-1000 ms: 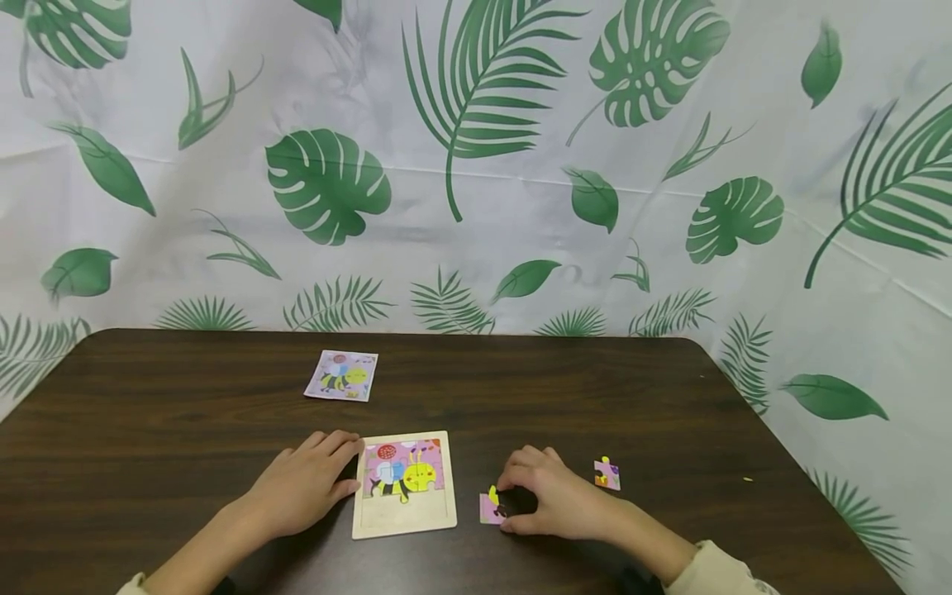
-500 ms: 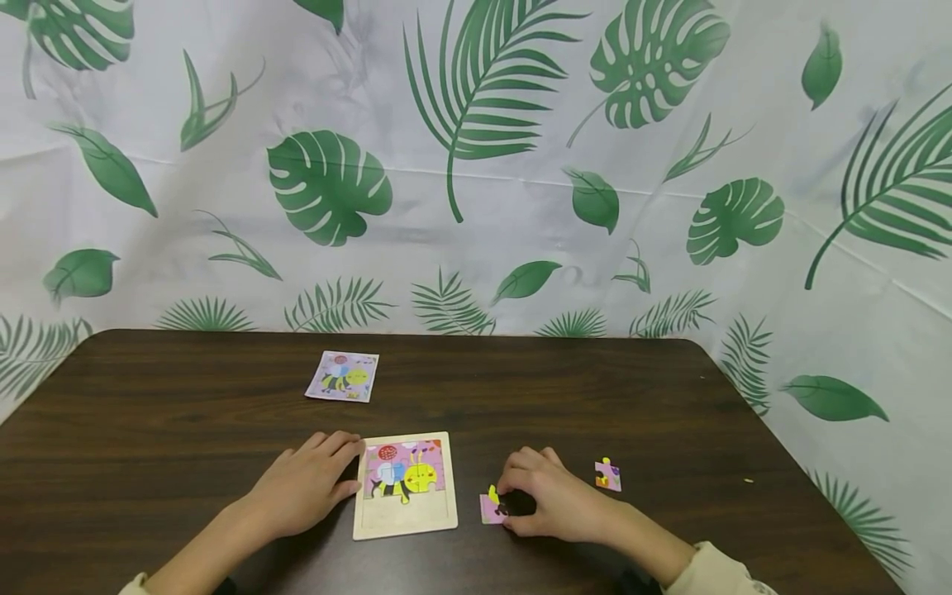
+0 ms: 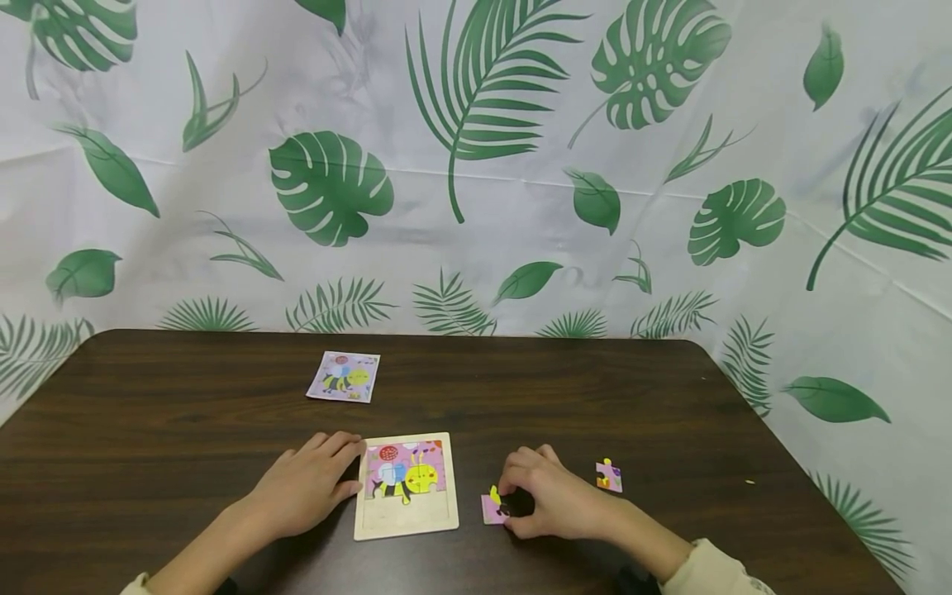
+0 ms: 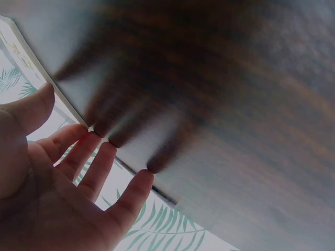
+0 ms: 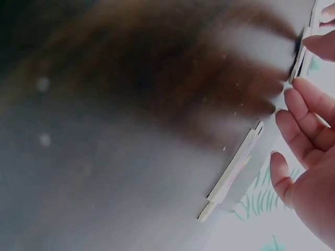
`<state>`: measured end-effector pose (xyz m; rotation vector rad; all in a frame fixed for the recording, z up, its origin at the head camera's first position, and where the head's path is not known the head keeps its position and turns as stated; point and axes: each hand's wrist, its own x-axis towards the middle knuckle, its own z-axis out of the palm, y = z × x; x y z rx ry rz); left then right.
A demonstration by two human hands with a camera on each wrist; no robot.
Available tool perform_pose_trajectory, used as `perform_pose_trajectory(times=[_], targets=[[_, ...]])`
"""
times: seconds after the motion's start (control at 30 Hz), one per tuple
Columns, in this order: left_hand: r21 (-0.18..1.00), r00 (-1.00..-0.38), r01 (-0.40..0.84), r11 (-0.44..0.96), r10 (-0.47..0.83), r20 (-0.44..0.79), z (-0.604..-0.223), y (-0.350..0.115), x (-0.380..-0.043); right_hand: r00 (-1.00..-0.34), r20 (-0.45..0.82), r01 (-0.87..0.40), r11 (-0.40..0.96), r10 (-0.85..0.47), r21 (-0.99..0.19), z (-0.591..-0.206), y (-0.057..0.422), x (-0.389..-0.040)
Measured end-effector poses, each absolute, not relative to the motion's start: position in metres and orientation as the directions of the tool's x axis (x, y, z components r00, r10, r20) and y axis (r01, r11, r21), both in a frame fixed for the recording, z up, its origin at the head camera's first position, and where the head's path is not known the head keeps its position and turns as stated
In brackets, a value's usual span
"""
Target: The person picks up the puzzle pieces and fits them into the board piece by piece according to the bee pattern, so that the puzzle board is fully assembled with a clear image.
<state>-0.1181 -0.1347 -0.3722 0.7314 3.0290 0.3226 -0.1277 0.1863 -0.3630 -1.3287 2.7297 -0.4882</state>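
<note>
A square wooden puzzle tray (image 3: 405,519) lies flat, its upper part filled with pieces of a bee picture and its lower strip bare wood. My left hand (image 3: 308,483) rests on the table at the tray's left side, index finger and thumb at its edge. In the left wrist view the fingers (image 4: 107,162) are spread and fairly straight. To the right of the tray, my right hand (image 3: 554,496) pinches a pink, yellow and black jigsaw piece (image 3: 491,510) between thumb and index finger, low over the table. Its right part is hidden by the fingers.
Another jigsaw piece (image 3: 610,478) lies beyond the right wrist. A card with the bee picture (image 3: 345,378) lies farther back, left of centre. A tiny yellow scrap (image 3: 749,482) is on the table's right side. A leaf-print cloth (image 3: 476,248) hangs behind the table.
</note>
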Motion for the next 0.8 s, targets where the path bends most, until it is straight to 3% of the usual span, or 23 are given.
perform_pose_trajectory(times=[0.33,0.63,0.8], targets=[[0.196,-0.891,0.452,0.87,0.452,0.044,-0.372,-0.135,-0.119,-0.634,0.127,-0.747,0.562,-0.763,-0.354,-0.356,0.181,-0.136],[0.195,-0.889,0.456,0.868,0.455,0.049,-0.372,-0.136,-0.118,-0.644,0.009,-0.711,0.595,-0.765,-0.376,-0.348,0.145,-0.143],[0.19,-0.883,0.468,0.863,0.464,0.069,-0.373,-0.136,-0.118,-0.611,-0.029,-0.73,0.578,-0.791,-0.364,-0.346,0.124,-0.143]])
